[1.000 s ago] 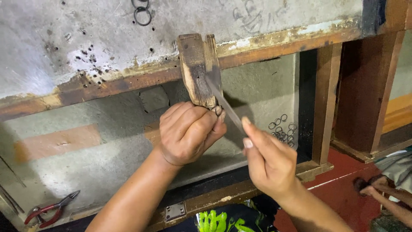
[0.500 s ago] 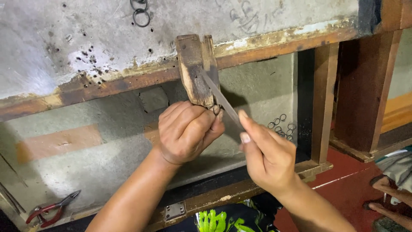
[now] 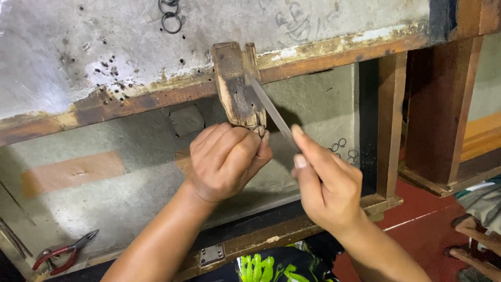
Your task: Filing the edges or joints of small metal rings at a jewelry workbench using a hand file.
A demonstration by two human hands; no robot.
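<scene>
A worn wooden bench peg [image 3: 235, 83] juts out from the edge of a grey workbench [image 3: 104, 57]. My left hand [image 3: 225, 159] is curled tight just below the peg's tip, pinching something too small to make out against the wood. My right hand [image 3: 326, 180] grips a thin flat metal file [image 3: 269, 107], index finger stretched along it. The file slants up and left, its far end resting on the peg near my left fingertips.
Red-handled pliers [image 3: 63, 250] lie in the open drawer tray [image 3: 83, 203] below the bench, at lower left. Small metal rings [image 3: 170, 14] sit on the benchtop and others [image 3: 342, 146] in the tray. A wooden post [image 3: 438, 109] stands at right.
My right hand has slid the file up and to the left along the peg, then shifted slightly. My left hand has stayed clenched at the peg's tip.
</scene>
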